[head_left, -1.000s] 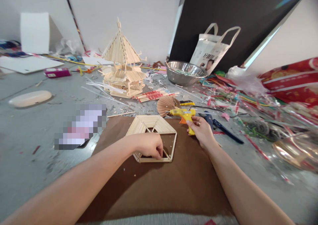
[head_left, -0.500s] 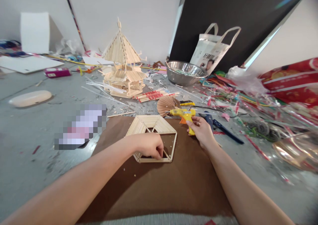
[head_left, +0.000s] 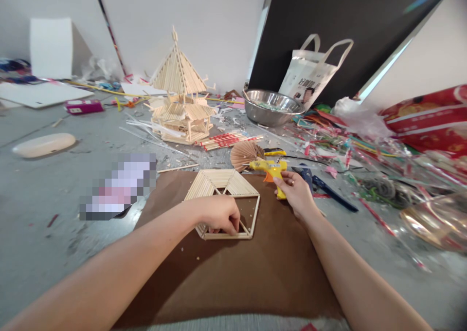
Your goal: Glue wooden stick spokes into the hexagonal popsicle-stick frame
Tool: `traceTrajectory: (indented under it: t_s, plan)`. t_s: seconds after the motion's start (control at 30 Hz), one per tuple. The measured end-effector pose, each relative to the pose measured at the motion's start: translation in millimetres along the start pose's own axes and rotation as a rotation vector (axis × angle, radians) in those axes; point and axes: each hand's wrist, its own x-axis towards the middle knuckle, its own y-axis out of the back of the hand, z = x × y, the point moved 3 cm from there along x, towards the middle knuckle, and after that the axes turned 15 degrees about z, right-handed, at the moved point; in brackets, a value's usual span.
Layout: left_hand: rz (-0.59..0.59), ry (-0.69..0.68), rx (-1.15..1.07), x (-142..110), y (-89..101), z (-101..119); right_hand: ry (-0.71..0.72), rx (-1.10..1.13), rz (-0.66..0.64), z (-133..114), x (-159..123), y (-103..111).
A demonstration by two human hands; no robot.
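A flat hexagon of wooden sticks (head_left: 226,185) lies on a brown sheet (head_left: 233,267) in front of me. My left hand (head_left: 218,213) rests on its near left part, fingers curled and pressed onto the sticks. My right hand (head_left: 298,193) is closed round the handle of a yellow glue gun (head_left: 269,167), which stands just past the sheet's far right corner with its nozzle pointing left. A small brown pleated fan (head_left: 243,154) lies beside the gun's nozzle.
A stick-built pagoda model (head_left: 180,97) stands further back, with red-tipped sticks (head_left: 226,139) before it. A steel bowl (head_left: 273,107), a white tote bag (head_left: 312,70) and coloured scraps crowd the right side. Blue-handled scissors (head_left: 328,190) lie right of my hand.
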Motion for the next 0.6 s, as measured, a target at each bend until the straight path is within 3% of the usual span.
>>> traceTrajectory:
  t_s: [0.6]
  plan:
    - [-0.019, 0.050, -0.044, 1.0, -2.1, -4.3, 0.006, 0.000, -0.013, 0.9, 0.8, -0.6]
